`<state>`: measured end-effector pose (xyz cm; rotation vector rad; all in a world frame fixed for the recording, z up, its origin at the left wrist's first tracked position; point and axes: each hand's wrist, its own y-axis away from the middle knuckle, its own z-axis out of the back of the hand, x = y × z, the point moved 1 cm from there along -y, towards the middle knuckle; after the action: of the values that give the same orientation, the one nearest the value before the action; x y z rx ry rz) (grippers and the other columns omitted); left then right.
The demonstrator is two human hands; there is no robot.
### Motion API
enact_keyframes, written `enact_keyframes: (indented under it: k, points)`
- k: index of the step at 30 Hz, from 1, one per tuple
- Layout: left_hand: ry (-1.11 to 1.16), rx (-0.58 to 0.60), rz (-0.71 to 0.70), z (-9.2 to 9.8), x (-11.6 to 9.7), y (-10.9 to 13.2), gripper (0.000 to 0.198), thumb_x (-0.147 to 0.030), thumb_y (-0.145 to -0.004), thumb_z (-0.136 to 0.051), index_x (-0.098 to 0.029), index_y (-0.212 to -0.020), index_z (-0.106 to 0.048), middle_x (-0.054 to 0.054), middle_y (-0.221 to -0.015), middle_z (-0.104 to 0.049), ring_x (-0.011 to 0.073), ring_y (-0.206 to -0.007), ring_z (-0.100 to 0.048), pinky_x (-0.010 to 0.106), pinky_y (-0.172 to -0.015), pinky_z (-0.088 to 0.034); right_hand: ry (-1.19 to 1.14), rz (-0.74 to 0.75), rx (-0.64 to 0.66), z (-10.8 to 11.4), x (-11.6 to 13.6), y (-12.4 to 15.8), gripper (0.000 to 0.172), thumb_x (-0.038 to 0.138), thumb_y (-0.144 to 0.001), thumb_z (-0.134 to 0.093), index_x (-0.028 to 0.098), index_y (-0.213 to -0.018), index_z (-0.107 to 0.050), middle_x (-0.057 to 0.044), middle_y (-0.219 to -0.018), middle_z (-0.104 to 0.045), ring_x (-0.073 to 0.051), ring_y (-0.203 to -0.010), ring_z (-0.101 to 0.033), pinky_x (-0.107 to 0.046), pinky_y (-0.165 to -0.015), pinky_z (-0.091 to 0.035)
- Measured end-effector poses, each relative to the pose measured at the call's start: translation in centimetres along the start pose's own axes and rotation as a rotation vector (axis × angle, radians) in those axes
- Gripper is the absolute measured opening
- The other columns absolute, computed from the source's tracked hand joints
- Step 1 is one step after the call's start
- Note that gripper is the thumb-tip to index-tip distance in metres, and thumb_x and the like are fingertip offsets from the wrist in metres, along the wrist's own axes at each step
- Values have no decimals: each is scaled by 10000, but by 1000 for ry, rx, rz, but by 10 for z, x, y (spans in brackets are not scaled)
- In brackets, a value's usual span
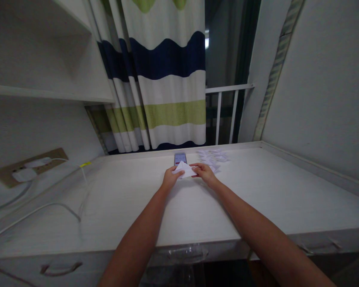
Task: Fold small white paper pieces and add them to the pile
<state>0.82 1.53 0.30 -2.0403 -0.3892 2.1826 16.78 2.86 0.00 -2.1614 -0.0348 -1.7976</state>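
Between my two hands is a folded white paper (185,169), pointed at the top and held just above the desk. My left hand (170,177) pinches its left corner, thumb lying on the front. My right hand (206,173) grips the right side with thumb and fingers. Something thin and reddish shows by the right fingertips; I cannot make out what it is. Behind the paper a phone (180,156) with a lit screen is partly covered. Several folded white paper pieces (212,157) lie in a group just beyond my right hand.
The white desk (119,199) has a raised edge at the back and right. White cables (60,204) run across its left side from plugs in a wall socket (30,167). A striped curtain (173,79) hangs behind, and drawer handles (61,269) stick out along the front.
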Motion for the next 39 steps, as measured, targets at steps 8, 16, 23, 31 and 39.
enact_keyframes:
  k: [8, 16, 23, 31, 39]
  points:
    - [18, 14, -1, 0, -1, 1, 333, -263, -495, -688, -103, -783, -645, 34, -706, -643, 149, -628, -562, 253, -623, -420, -12, -2, -27, -1, 2, 2, 280, 292, -595, -655, 156, -836, -611, -9, -719, -616, -102, -622, -564, -249, -563, -520]
    - [-31, 130, -31, -3, -6, 5, 353, -271, -490, -705, -104, -796, -652, 46, -743, -657, 171, -662, -578, 269, -635, -439, 148, -53, -26, -4, 2, 6, 294, 311, -484, -712, 126, -683, -602, 10, -561, -581, -87, -473, -513, -207, -467, -416]
    - [148, 164, 117, -4, -5, 7, 373, -324, -521, -707, -84, -799, -643, 52, -689, -644, 156, -613, -581, 287, -582, -485, 324, 41, -48, -1, 8, 6, 274, 354, -526, -667, 119, -661, -621, 17, -520, -558, -83, -457, -461, -198, -441, -323]
    - [267, 200, 105, -2, -2, 3, 387, -374, -580, -673, -75, -820, -620, 79, -758, -634, 146, -646, -575, 300, -604, -511, 195, 28, -119, -3, 7, 6, 302, 349, -492, -687, 125, -675, -599, 8, -560, -582, -107, -491, -510, -219, -466, -385]
    - [279, 209, 61, -1, -3, 4, 425, -353, -619, -640, -151, -982, -554, 76, -919, -584, 161, -735, -571, 317, -595, -523, 138, 12, -113, -2, 7, 5, 272, 321, -499, -700, 129, -668, -608, -11, -600, -612, -109, -497, -538, -227, -481, -443]
